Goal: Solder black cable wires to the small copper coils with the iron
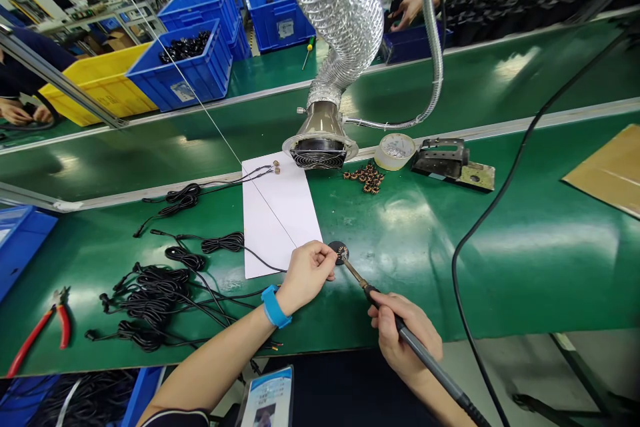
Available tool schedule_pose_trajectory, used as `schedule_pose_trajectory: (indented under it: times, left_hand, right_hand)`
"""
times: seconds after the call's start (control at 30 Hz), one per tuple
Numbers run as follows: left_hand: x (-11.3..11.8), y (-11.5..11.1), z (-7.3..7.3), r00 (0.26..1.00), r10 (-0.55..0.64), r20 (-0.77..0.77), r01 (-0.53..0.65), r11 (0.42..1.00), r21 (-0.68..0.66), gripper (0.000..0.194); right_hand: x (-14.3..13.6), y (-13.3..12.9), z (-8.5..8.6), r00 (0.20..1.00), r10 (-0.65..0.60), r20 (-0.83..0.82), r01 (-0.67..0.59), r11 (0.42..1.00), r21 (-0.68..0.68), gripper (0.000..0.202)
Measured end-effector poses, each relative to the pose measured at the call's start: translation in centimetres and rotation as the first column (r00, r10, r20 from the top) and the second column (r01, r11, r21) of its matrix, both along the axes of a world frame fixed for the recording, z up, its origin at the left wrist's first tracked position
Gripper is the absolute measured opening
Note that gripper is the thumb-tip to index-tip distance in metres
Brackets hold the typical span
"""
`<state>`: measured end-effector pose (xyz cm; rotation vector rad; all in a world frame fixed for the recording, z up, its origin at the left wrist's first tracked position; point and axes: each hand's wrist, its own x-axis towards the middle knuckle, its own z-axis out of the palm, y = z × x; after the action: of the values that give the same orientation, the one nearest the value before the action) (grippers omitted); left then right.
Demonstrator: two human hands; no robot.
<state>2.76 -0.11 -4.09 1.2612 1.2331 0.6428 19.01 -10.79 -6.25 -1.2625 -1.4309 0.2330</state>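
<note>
My right hand (407,333) is wrapped round a soldering iron (395,317), its tip on a small round black disc (339,252) that bears small copper-coloured parts. At the disc's left edge, the fingers of my left hand (310,268) are pinched together. A black cable (267,262) runs in under this hand and seems held in the pinch; its end is hidden. A thin wire (215,121) slants down from the upper left to the same hand. Under the wrist lies a white sheet (280,220), with two small brass-coloured pieces (277,167) on cable ends at its top.
A fume duct (320,137) hangs above the bench. Copper-coloured parts (367,177), a tape roll (395,151) and an iron stand (453,163) lie behind. Coiled black cables (155,300) and red-handled cutters (50,323) lie left. Another person's hands (407,10) work across the bench.
</note>
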Motion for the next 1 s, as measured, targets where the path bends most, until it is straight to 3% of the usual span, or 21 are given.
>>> schedule_pose_trajectory:
  times: [0.17,0.43,1.0]
  left_hand:
    - [0.05,-0.04,-0.16,1.000,0.008,-0.007,-0.008,1.000,-0.005,0.023]
    - [0.04,-0.01,-0.09,1.000,-0.001,-0.012,0.001,1.000,0.004,0.023]
    - [0.08,0.11,0.26,1.000,0.021,0.002,-0.021,1.000,-0.022,0.024]
  right_hand:
    - [0.20,-0.62,-0.91,0.993,-0.101,-0.052,0.097,0.993,-0.070,0.024]
    - [0.08,-0.53,-1.02,0.986,-0.149,-0.076,0.140,0.983,-0.115,0.020]
    - [0.00,0.20,-0.98,0.979,-0.131,-0.155,0.106,0.981,-0.159,0.020]
